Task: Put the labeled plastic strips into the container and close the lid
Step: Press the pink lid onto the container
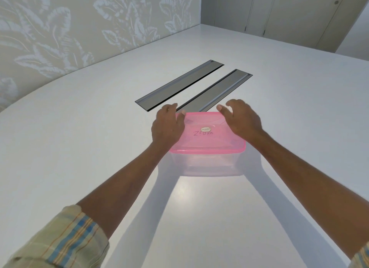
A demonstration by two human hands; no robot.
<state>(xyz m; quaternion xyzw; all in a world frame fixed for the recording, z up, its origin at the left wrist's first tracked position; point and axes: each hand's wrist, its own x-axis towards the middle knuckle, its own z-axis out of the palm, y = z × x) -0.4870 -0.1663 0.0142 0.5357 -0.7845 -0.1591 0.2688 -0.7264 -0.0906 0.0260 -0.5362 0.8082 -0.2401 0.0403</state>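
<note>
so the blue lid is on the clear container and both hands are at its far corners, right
Not quite: the lid is pink, not blue. The head view shows it sitting on the clear container, with the left hand and right hand at its far corners.

We see a broad white bench with two long grey metal flaps set flush in its top, side by side and slanting away to the right. Behind it on the left stands a pale wall patterned with white leaves, and pale cupboard doors close off the far right.
</note>
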